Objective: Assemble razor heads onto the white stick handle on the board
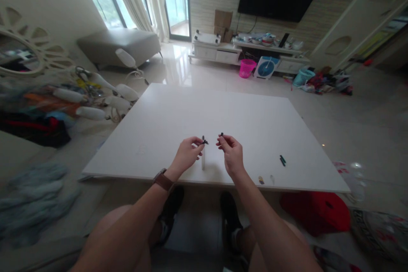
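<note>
Small black clip-like part point(204, 140) is sitting pinched between thumb and forefinger of the left hand point(188, 153), held just above the near-centre of the white rectangular tabletop point(255, 114). Right hand point(231, 151) is closed in the same pinch on a second tiny dark piece point(221, 134), at 3 o'clock from the first, close but not touching it. Exact shape of either piece is too small to tell.

A slim white stick-like item point(203, 162) is lying on the table right under the left fingertips, at 6 o'clock from the clip.

Risks as I'm reading them:
- Both pieces are being gripped by fingertips only, so a slip is likely to drop one; near table edge is at 6 o'clock, so it could be rolling off to the floor between the dark shoes point(172, 208).
- Misalignment if the two get pushed together off-axis; pinch hides most of each part.
- Pair of small teal sticks point(282, 160) at 3 o'clock and two tiny bits point(266, 179) by the edge at 4 o'clock are lying loose; a forearm sweep could be knocking them off.
</note>
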Demonstrator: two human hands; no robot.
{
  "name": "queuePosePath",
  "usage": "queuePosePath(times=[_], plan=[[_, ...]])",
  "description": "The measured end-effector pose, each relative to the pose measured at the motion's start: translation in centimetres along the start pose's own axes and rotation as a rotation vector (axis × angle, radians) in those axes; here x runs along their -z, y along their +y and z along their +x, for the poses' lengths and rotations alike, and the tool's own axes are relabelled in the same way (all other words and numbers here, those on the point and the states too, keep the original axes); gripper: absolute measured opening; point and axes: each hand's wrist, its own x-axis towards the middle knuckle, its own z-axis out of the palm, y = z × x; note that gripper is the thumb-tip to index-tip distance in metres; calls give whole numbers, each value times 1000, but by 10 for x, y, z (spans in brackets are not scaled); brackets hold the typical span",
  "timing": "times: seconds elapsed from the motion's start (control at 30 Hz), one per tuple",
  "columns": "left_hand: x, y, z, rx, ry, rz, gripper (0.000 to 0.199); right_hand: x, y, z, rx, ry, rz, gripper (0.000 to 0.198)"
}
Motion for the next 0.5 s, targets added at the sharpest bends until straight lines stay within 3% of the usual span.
queuePosePath(times=[0.3, 0.5], plan=[[-3, 4, 1, -21, -10, 27, 25, -3, -16, 2, -187, 7, 416, 32], [-5, 1, 1, -32, -9, 24, 26, 0, -25, 0, -230, -69, 502, 28]])
